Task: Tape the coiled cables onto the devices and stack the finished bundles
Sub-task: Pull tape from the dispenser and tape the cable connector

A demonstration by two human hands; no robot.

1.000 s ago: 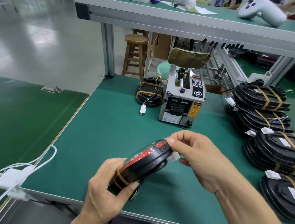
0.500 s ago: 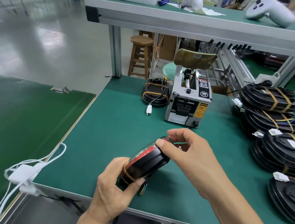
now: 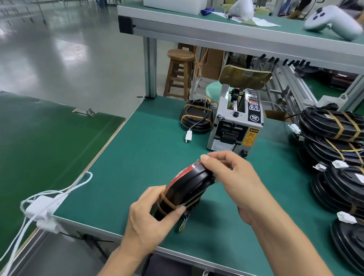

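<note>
Head view: left hand gripping the lower, taped end of the black device, thumb curled over the tape band, probably to keep it tilted on edge. Right hand curled over the upper end, fingertips seemingly pressing there; tape underneath not visible. Just beyond the right hand, tape dispenser. Farther to its right, finished bundles stacked, within easy reach.

A black oval device with a red rim stands tilted on edge, taped, near the table's front; finished bundles stack at right.
</note>
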